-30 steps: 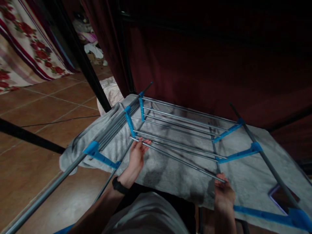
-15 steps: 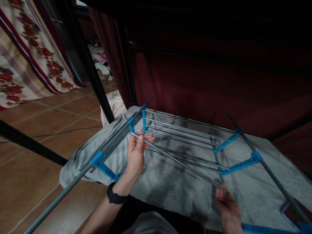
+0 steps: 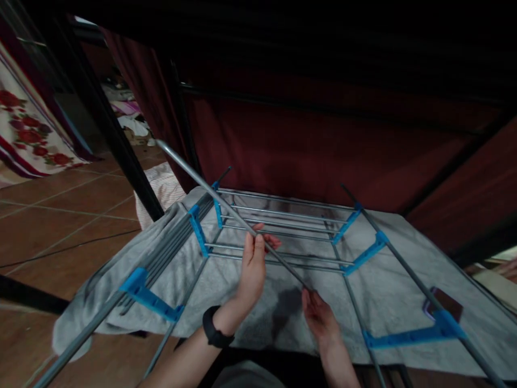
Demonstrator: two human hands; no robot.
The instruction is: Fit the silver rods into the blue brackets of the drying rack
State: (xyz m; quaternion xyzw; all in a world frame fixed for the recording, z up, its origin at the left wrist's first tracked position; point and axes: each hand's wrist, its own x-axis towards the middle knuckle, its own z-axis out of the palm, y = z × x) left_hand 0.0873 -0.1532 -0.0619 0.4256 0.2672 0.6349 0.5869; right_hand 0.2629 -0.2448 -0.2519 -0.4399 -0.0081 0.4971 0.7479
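Observation:
A loose grey metal rod (image 3: 197, 180) slants across the view, its far end raised at the upper left. My left hand (image 3: 255, 261), with a black band on the wrist, pinches it near the middle between thumb and fingers. Fingers of my right hand (image 3: 319, 312) are closed on its lower end. Beneath it lies a partly assembled drying rack with blue plastic brackets (image 3: 365, 253) and grey side tubes (image 3: 407, 269). Several thin crossbars (image 3: 291, 214) span its far part. More loose rods (image 3: 169, 245) are bundled along the left side.
A grey blanket (image 3: 283, 334) covers the bed under the rack. A phone-like dark object (image 3: 446, 303) lies near the right bracket. Black posts (image 3: 109, 129) and a dark red curtain (image 3: 283, 145) enclose the bed. A tiled floor (image 3: 60, 226) with a cable is at left.
The rod's left end has lifted away from the left bracket and now points up. My right hand has come closer to my left. The view has shifted to the right.

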